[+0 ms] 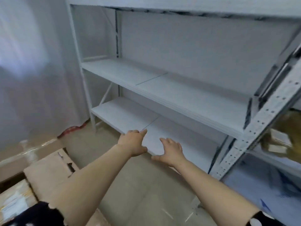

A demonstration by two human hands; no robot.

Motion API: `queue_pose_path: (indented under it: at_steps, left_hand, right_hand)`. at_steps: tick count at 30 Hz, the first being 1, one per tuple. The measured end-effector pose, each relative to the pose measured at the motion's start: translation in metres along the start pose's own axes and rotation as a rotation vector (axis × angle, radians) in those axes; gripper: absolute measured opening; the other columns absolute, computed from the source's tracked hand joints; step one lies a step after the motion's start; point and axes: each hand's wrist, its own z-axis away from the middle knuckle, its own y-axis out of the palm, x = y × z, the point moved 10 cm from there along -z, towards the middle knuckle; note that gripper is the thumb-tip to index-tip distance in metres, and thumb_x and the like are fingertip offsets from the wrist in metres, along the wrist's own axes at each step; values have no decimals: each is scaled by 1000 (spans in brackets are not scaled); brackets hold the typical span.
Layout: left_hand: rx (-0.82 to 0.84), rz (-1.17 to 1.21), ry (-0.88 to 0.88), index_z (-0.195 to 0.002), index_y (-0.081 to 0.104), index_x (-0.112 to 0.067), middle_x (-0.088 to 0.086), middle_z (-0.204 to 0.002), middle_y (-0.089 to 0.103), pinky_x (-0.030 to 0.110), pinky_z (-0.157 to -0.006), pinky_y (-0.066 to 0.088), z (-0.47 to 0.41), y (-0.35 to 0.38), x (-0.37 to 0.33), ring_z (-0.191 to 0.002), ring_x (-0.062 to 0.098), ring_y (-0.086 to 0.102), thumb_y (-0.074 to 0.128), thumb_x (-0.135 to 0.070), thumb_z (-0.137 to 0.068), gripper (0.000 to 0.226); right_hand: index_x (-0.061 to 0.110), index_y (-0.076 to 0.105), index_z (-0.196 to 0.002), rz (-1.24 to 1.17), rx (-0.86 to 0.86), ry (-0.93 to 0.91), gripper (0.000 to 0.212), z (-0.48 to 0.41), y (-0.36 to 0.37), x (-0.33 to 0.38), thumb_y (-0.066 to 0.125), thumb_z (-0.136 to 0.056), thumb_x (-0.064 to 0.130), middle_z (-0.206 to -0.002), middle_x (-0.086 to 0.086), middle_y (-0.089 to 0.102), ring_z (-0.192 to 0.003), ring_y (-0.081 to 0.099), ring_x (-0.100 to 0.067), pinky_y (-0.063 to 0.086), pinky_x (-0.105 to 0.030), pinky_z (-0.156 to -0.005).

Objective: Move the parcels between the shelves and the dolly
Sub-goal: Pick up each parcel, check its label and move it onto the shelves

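Nearest the camera, two dark patterned sleeves (40, 214) frame the bare forearms. All positions below are given relative to the lower shelf (123, 115).

**Parcels.** A plain cardboard parcel (48, 170) lies on the near-left side of the lower shelf, down at floor level. A labelled parcel (13, 203) sits nearer the camera, and a taped parcel (27, 152) lies just behind the plain one. Whether these rest on the dolly cannot be determined, as no dolly is identifiable.

**Hands.** The left hand (132, 141) and right hand (171, 151) are at the front edge of the lower shelf. They are side by side and slightly apart, with fingers spread, and hold nothing. Contact with the board cannot be confirmed.

**Shelving.** No parcels show on the lower shelf or on the middle shelf (187, 92) above it. To the right, beyond a perforated upright (260, 128), a neighbouring rack holds small parcels (278, 139). A pale sheet (32, 70) hangs to the left.

**Handling (judgement).**
- The plain cardboard parcel appears rigid and fairly bulky, so expect moderate weight.
- Torn patches on its top face suggest weak board there.
- Grip opposite lower edges with both hands, not the flaps.
- Glossy tape on the taped parcel may be slippery.
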Motion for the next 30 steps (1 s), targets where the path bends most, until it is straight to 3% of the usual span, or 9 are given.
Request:
queue_pose_path:
  at_steps: [8, 15, 26, 30]
  left_hand:
    - [-108, 16, 440, -152, 19, -28, 3, -148, 38, 38, -101, 40, 18, -12, -350, -133, 26, 36, 53, -42, -89, 73]
    - [-95, -6, 752, -151, 22, -25, 9, -144, 41, 37, -101, 40, 82, 24, -644, -131, 28, 39, 54, -41, -91, 70]
    - [8, -1, 979, -150, 27, -25, 10, -148, 38, 38, -105, 38, 132, 82, -895, -133, 28, 39, 54, -38, -92, 66]
    - [60, 15, 1024, -145, 37, -19, 13, -137, 47, 35, -97, 41, 128, 106, -967, -124, 30, 48, 54, -32, -93, 56]
  right_hand:
    - [15, 39, -141, -175, -338, 280, 57, 180, -131, -250, 54, -91, 39, -139, -9, 41, -129, 39, -26, 37, -34, -103]
    - [15, 36, -144, -267, -546, 605, 59, 381, -195, -485, 53, -93, 41, -146, -6, 38, -133, 38, -25, 36, -37, -106]
    - [17, 33, -146, -444, -711, 920, 55, 569, -210, -684, 49, -97, 37, -149, -6, 36, -133, 39, -23, 35, -34, -105]
    - [17, 34, -146, -479, -725, 979, 54, 600, -214, -748, 48, -98, 36, -150, -5, 37, -134, 40, -23, 35, -37, -108]
